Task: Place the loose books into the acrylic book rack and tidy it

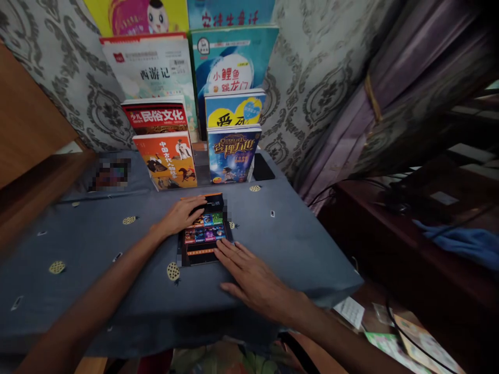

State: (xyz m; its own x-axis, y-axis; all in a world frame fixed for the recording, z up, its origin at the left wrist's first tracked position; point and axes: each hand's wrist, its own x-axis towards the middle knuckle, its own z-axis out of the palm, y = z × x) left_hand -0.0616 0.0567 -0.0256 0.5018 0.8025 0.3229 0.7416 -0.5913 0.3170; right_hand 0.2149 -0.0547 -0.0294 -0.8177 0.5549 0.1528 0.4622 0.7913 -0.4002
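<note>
A dark book with small coloured pictures on its cover lies flat on the grey-blue cloth in front of me. My left hand rests on the book's upper left part, fingers curved over its top edge. Flat on the cloth lies my right hand, fingers stretched and spread, fingertips touching the book's lower right corner. Behind the book, several children's books stand in stepped rows, an orange one front left and a blue fantasy one front right.
A black phone-like slab lies to the right of the standing books. Patterned wallpaper and a purple curtain are behind. A dark wooden ledge with cables and a blue cloth sits to the right; the table edge drops near my arms.
</note>
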